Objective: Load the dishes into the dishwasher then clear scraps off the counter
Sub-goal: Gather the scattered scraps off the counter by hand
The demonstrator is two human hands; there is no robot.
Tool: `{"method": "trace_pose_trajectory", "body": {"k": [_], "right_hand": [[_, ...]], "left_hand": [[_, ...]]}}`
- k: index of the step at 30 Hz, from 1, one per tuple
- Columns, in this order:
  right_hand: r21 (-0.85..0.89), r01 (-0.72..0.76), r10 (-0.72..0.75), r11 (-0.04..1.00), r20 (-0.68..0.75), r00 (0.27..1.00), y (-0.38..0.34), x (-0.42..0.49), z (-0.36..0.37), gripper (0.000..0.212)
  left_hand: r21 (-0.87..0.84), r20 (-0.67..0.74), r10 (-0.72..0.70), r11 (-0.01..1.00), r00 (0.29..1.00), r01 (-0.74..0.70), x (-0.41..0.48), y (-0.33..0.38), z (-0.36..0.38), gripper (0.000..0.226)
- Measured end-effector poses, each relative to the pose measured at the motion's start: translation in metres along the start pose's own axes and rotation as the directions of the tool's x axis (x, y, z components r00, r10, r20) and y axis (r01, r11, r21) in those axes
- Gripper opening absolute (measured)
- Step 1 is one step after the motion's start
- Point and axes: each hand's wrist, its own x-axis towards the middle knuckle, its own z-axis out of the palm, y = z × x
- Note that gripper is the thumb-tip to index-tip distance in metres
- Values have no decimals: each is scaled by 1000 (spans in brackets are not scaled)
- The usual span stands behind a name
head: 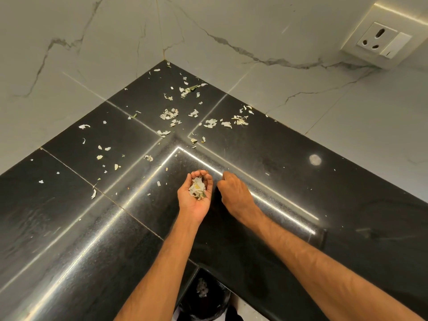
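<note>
Loose white and pale-green peel scraps point(170, 114) are scattered over the black polished stone counter point(301, 186). They're thickest near the back corner where the two runs meet the walls. A thinner trail runs along the left run, with a few specks on the right run.

A small handful of scraps point(197, 189) sits in the left hand point(195, 196), which is palm up with fingers curled in to cup it. It's over the counter, a bit in from the inner front corner.

The right hand point(234, 193) is just beside it, palm down, back to the camera, fingers bent under toward the surface. Can't tell whether they pinch anything or touch the stone. The hands are close but not touching.

Below the inner front corner, between the forearms, is a round black-lined bin point(203, 304) with a small clump of pale scraps inside.

A pale round spot point(315, 160) is on the right run, well apart from the hands.

White marble-look wall tiles point(92, 54) back both runs. A white socket plate point(379, 40) with a switch is on the right wall.
</note>
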Motion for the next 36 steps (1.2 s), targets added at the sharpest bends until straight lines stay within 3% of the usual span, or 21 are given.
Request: {"method": "trace_pose_trajectory", "body": {"k": [2,4,6,8,10,14,16,20,24,29,36], "right_hand": [[65,-27,25,998,20,999,1,0,0,18],[296,-159,158,942,28,987,1,1,-5,25],[530,-277,320,802,11,947,1,2,-13,25],[723,-360,462,589,65,885,-1,-2,-25,22],[843,-367,488,394,147,860,-4,-8,-37,22],[900,-317,428,300,170,888,-14,-11,-50,21],[892,-302,427,337,142,893,-19,-9,-51,23],[785,-259,440,563,-20,898,-28,-8,-48,23],[703,-192,419,685,-164,893,-36,-11,-43,22],[639,-158,368,753,-210,906,-45,-15,-45,32],[690,-91,400,718,-302,866,-49,-11,-51,14]], "left_hand": [[-13,-11,-8,1000,1000,7,-3,0,0,35],[-42,-16,-14,999,1000,14,-4,0,1,35],[-63,-20,-8,998,1000,7,-6,1,0,34],[-60,-18,-3,998,1000,1,-9,1,-1,32],[-37,-16,-4,999,1000,3,-12,0,-2,30],[73,29,-25,997,999,22,-18,-3,-1,35],[124,54,-43,992,998,36,-24,-6,3,37],[150,70,-90,986,994,78,-33,-11,7,40],[149,66,-107,984,992,96,-33,-11,5,44],[118,73,-102,989,992,93,-31,-5,4,42],[108,67,-82,991,994,74,-33,4,9,42]]}}
